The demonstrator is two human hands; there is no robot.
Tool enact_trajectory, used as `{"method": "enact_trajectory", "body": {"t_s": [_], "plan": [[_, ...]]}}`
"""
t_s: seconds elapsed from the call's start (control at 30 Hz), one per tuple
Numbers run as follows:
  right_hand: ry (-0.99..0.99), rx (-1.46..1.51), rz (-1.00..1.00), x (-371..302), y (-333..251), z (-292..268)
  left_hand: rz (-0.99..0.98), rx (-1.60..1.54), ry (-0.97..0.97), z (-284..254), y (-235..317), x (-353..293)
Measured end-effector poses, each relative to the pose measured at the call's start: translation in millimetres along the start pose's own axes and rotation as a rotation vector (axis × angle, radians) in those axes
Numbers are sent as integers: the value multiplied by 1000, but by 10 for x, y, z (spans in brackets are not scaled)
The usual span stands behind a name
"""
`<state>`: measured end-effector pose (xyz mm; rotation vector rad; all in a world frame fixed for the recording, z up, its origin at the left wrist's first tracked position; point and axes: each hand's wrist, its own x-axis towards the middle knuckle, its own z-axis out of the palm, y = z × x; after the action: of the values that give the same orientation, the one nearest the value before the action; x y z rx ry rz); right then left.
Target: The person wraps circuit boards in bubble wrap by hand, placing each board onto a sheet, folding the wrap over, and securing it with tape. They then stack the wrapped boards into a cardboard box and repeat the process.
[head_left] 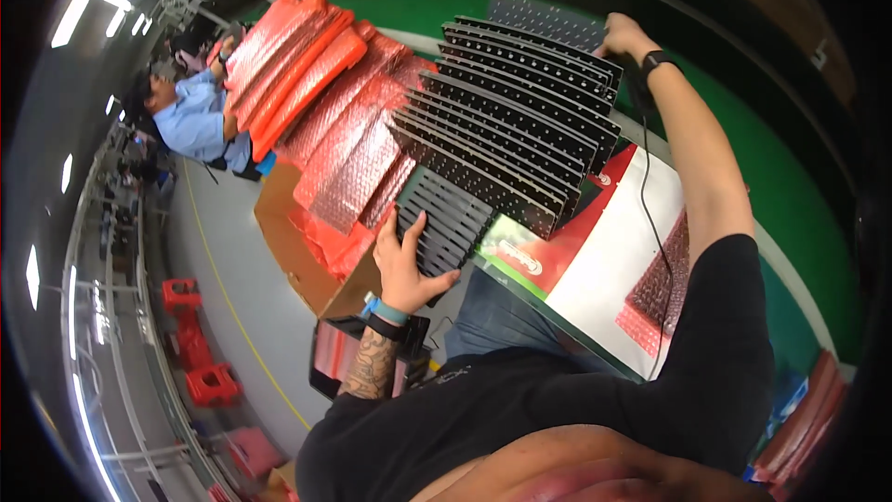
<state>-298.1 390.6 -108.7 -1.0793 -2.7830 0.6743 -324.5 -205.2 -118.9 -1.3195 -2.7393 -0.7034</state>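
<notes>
A row of black panels (502,102) dotted with small light spots stands on edge, closely spaced, on the bench before me. At its far end my right hand (626,37) has its fingers closed on the right end of a grey dotted panel (546,22). My left hand (409,265) lies with fingers spread on a dark slotted rack (448,216) at the near left end of the row. Red bubble-wrap bags (358,144) are heaped left of the panels, with a taller stack of bags (293,70) behind.
An open cardboard box (295,251) holding red bags sits at the left. A white and red printed sheet (604,251) covers the bench at right, with pink bubble wrap (655,293) on it. A black cord (648,214) hangs by my right arm. A co-worker (200,112) is at far left; red stools (209,381) stand beyond.
</notes>
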Motion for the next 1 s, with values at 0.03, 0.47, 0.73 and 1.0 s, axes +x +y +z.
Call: {"method": "enact_trajectory", "body": {"t_s": [0.03, 0.47, 0.73, 1.0], "plan": [[-21, -27, -13, -62, -8, -78, 26, 12, 14, -2, -36, 27], [516, 434, -230, -3380, -903, -1130, -10, 1, 117, -2, -164, -177], [281, 80, -309, -4099, -2001, 369, 15, -52, 130, 18, -164, -127], [271, -18, -460, -3682, -1989, 789, 14, -59, 134, 31, -177, -128]]}}
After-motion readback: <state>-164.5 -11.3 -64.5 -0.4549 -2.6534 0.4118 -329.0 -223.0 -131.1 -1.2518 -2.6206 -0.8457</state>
